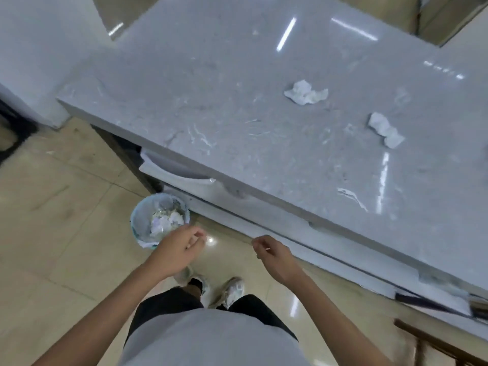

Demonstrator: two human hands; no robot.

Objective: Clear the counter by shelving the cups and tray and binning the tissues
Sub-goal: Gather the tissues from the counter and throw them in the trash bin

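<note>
Two crumpled white tissues lie on the grey marble counter (237, 107): one tissue (306, 92) toward the middle right, another tissue (385, 130) further right. A small round bin (140, 223) stands on the floor below the counter's edge, with crumpled white tissues inside. My left hand (179, 250) hovers just right of the bin's rim, fingers loosely curled and apart, holding nothing. My right hand (274, 256) hangs in front of the counter's edge, fingers curled inward, nothing visible in it. No cups or tray are in view.
A white tray-like shelf edge (169, 167) juts out under the counter above the bin. Beige tiled floor (66, 207) spreads to the left. A wooden chair back (433, 342) shows at the bottom right. My feet stand beside the bin.
</note>
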